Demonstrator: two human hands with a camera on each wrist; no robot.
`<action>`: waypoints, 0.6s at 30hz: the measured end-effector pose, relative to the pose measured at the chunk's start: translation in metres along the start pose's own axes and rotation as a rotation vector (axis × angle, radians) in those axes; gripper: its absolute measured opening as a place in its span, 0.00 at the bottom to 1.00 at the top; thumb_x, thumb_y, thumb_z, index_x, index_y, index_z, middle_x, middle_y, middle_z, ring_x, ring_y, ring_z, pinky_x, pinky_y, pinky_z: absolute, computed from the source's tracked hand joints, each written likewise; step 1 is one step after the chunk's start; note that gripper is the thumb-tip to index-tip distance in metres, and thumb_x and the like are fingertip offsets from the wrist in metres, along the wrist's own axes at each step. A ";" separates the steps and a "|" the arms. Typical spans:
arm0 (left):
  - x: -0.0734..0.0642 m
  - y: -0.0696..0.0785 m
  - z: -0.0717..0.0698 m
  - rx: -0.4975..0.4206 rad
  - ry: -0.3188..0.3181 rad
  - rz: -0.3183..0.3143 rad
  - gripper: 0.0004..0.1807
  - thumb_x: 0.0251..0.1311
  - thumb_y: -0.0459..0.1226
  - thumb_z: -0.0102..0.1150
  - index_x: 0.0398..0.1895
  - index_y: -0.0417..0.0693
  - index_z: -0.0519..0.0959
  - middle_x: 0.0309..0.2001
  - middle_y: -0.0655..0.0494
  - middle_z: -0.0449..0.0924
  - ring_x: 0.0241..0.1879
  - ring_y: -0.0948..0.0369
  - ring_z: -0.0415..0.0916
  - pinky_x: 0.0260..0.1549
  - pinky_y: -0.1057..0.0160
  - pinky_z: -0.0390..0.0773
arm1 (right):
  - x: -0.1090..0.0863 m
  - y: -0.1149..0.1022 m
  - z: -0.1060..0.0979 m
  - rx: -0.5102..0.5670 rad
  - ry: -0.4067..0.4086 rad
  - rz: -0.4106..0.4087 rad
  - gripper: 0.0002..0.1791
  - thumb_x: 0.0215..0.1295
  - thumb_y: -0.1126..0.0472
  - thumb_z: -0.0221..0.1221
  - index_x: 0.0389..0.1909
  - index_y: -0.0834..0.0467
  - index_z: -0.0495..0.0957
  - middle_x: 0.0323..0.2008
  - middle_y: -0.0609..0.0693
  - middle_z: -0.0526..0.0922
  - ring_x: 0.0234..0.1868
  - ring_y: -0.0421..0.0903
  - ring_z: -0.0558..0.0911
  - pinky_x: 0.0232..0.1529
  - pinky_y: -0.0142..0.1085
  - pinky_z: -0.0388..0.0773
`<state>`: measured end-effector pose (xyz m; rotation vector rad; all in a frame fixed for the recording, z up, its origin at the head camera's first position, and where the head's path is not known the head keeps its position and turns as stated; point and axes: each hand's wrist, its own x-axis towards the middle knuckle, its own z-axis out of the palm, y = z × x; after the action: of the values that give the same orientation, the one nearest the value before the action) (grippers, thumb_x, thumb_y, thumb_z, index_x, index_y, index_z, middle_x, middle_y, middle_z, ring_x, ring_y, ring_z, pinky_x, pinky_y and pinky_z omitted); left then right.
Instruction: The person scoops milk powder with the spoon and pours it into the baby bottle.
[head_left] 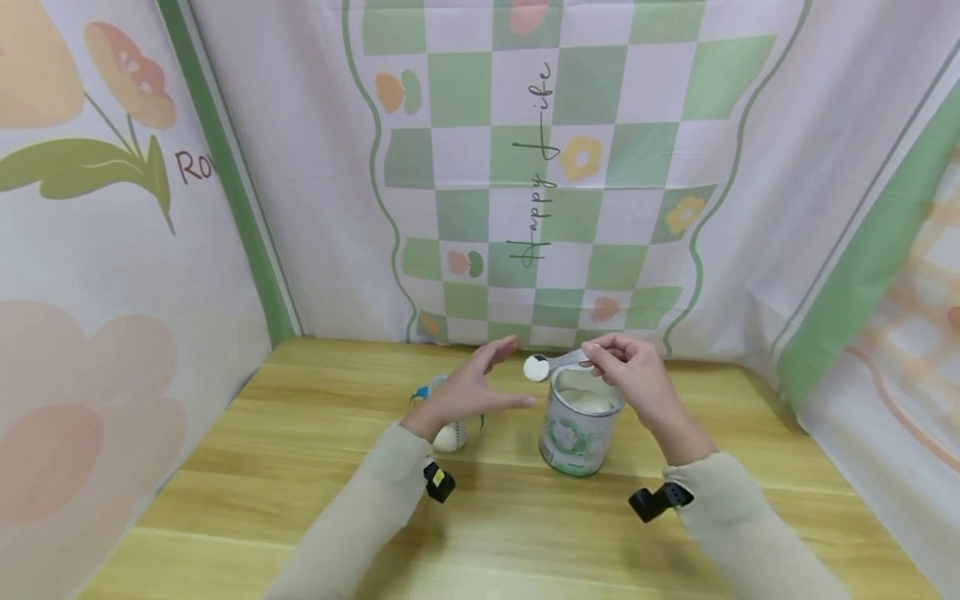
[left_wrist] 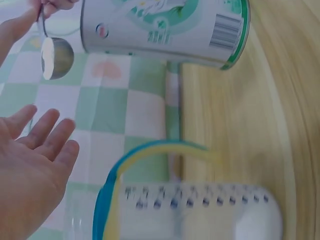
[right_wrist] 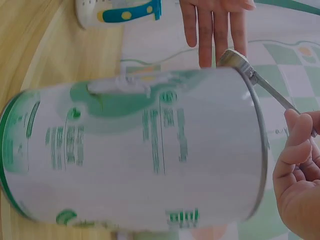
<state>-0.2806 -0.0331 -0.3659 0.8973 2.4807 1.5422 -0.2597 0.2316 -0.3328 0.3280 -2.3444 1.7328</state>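
My right hand (head_left: 637, 375) pinches the handle of a metal measuring scoop (right_wrist: 235, 62) between thumb and fingers. White powder fills its bowl (head_left: 537, 368), which is held just left of the rim of a white and green milk powder tin (head_left: 573, 437). The tin stands open on the table, with pale powder inside. My left hand (head_left: 474, 390) is spread in the air left of the scoop, holding nothing. Behind that wrist stands a baby bottle (head_left: 450, 437), partly hidden; the left wrist view shows its printed scale and its blue and yellow handle (left_wrist: 106, 195).
The wooden table (head_left: 525, 542) runs back to a hanging cloth (head_left: 525, 167) with a green check pattern. Cloth panels also hang at the left (head_left: 112, 292) and right (head_left: 900, 292). The tin stands right of the bottle, with a gap between them.
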 end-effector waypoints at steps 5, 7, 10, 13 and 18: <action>-0.007 -0.004 -0.012 0.002 0.013 -0.004 0.53 0.52 0.54 0.75 0.78 0.58 0.56 0.75 0.58 0.60 0.72 0.59 0.57 0.70 0.53 0.58 | 0.003 -0.003 0.011 -0.008 -0.018 0.013 0.19 0.71 0.55 0.62 0.43 0.72 0.79 0.29 0.48 0.84 0.29 0.42 0.80 0.29 0.29 0.77; -0.010 -0.007 -0.016 0.017 0.027 0.002 0.51 0.53 0.54 0.75 0.78 0.58 0.58 0.74 0.60 0.61 0.72 0.59 0.58 0.69 0.52 0.58 | 0.004 -0.004 0.015 -0.007 -0.022 0.015 0.19 0.71 0.55 0.62 0.43 0.71 0.79 0.29 0.50 0.84 0.29 0.43 0.80 0.29 0.30 0.77; -0.015 -0.011 -0.021 0.054 0.053 0.004 0.50 0.53 0.56 0.74 0.77 0.57 0.60 0.73 0.63 0.63 0.71 0.60 0.59 0.69 0.52 0.59 | 0.008 -0.005 0.023 0.018 -0.033 0.021 0.19 0.71 0.56 0.63 0.43 0.71 0.79 0.28 0.50 0.84 0.29 0.43 0.80 0.29 0.30 0.77; -0.020 -0.015 -0.028 0.063 0.074 0.002 0.49 0.53 0.55 0.74 0.76 0.57 0.62 0.72 0.62 0.64 0.71 0.59 0.60 0.69 0.49 0.58 | 0.011 -0.005 0.030 0.051 -0.044 0.018 0.18 0.71 0.58 0.62 0.43 0.73 0.79 0.26 0.48 0.84 0.28 0.41 0.80 0.28 0.29 0.76; -0.031 -0.025 -0.040 0.078 0.111 -0.026 0.46 0.53 0.54 0.75 0.75 0.59 0.65 0.71 0.63 0.66 0.71 0.58 0.60 0.68 0.46 0.61 | 0.014 -0.007 0.045 0.073 -0.059 0.011 0.16 0.71 0.59 0.62 0.42 0.72 0.79 0.25 0.45 0.84 0.27 0.41 0.81 0.29 0.30 0.77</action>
<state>-0.2806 -0.0886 -0.3741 0.8068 2.6348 1.5378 -0.2723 0.1856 -0.3351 0.3839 -2.3313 1.8413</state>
